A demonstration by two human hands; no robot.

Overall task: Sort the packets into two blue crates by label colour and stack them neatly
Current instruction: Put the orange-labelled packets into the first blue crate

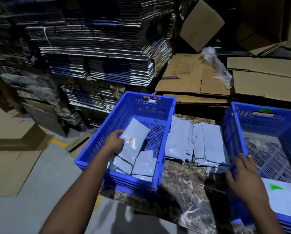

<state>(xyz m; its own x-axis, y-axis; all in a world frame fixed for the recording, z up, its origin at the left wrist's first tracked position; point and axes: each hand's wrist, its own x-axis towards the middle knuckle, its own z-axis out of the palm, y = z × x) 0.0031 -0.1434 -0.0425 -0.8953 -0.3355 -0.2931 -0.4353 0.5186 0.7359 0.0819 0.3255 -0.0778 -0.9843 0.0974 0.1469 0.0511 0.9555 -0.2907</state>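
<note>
Head view: left hand point(115, 141) grips pale grey plastic packet with orange label point(133, 138) over left blue perforated plastic crate point(89, 149), more grey packets inside near end. Right hand point(242, 176), fingers spread straight, holding nothing, at near-left rim of right blue crate point(234, 132). Green-labelled packets point(283, 198) lie inside, near right. Unsorted grey packet pile point(207, 146) on dark marbled surface point(183, 183) between crates.

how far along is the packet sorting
Done: a few packets lie in the left crate, and green-labelled packets sit in the right crate. In hand: the left hand holds an orange-labelled packet over the left crate. Left: the pile between the crates, beside the open right hand.
</note>
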